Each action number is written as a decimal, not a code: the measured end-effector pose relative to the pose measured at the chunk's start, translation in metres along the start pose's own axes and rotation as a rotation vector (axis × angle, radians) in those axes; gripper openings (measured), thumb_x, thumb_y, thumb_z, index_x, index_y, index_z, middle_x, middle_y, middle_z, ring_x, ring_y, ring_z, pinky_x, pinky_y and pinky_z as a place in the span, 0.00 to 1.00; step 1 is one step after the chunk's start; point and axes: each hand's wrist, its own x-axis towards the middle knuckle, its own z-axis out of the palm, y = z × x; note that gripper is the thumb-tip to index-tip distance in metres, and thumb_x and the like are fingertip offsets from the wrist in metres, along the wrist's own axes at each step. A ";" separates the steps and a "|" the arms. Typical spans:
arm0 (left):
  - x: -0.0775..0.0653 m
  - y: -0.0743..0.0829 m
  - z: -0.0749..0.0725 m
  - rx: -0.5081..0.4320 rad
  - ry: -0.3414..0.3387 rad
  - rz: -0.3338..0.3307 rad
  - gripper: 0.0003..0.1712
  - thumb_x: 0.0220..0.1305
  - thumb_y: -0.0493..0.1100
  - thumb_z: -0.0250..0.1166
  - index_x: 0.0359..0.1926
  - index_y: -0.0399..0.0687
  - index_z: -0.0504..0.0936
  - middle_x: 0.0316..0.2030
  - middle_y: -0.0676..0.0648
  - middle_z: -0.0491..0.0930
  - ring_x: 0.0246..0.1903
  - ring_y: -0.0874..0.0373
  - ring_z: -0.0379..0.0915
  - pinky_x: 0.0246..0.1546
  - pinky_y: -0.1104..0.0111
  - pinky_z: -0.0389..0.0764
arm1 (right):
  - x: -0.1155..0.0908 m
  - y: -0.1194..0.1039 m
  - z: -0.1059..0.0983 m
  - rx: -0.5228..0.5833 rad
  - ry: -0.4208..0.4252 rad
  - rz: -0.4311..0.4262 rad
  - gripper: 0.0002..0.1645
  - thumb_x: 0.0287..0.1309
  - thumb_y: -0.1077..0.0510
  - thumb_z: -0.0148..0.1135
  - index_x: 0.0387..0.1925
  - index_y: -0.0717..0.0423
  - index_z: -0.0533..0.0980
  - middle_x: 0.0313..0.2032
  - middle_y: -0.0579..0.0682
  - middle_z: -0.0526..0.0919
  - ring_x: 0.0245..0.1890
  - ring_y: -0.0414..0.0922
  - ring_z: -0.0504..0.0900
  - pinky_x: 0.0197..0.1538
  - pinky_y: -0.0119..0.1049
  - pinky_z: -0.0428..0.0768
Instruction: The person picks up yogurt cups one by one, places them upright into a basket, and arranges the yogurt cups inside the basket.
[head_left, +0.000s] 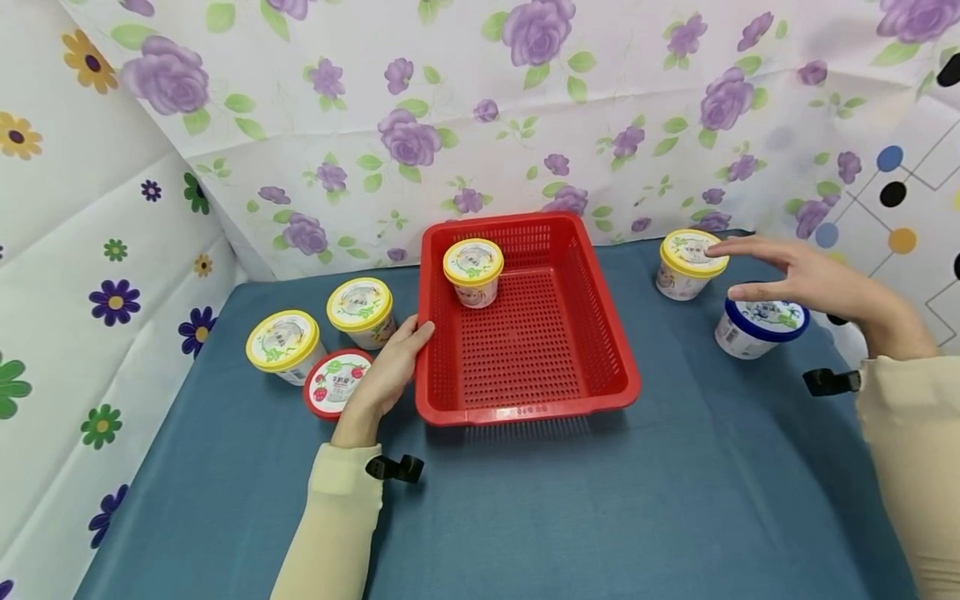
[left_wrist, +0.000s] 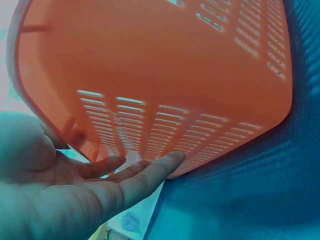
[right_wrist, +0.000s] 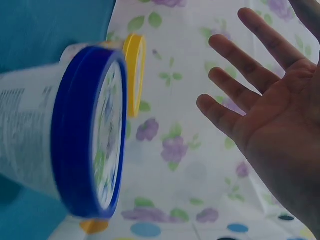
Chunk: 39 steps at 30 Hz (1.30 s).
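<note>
My left hand [head_left: 392, 364] holds the left rim of a red plastic basket [head_left: 525, 412], its thumb at the rim. In the left wrist view the fingers [left_wrist: 142, 182] lie along the slotted outer wall. A yellow-lidded tub [head_left: 473, 272] stands inside the basket's back left corner. My right hand [head_left: 821, 279] hovers with spread fingers over a blue-lidded tub [head_left: 759, 327], near another yellow-lidded tub [head_left: 684, 265]. The right wrist view shows the palm holding nothing, apart from the blue-lidded tub.
Left of the basket stand two yellow-lidded tubs [head_left: 283, 346] and a red-lidded tub [head_left: 335, 385], partly hidden by the left hand. Blue cloth [head_left: 570, 508] covers the table. Flowered sheets [head_left: 337, 100] hang behind and to the left.
</note>
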 end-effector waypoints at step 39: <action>0.001 -0.001 -0.001 0.000 0.009 0.000 0.33 0.86 0.53 0.43 0.79 0.39 0.52 0.68 0.28 0.68 0.64 0.32 0.71 0.59 0.49 0.81 | -0.047 0.103 0.023 0.224 0.035 0.083 0.40 0.72 0.62 0.63 0.80 0.49 0.60 0.83 0.37 0.34 0.80 0.57 0.20 0.62 0.84 0.26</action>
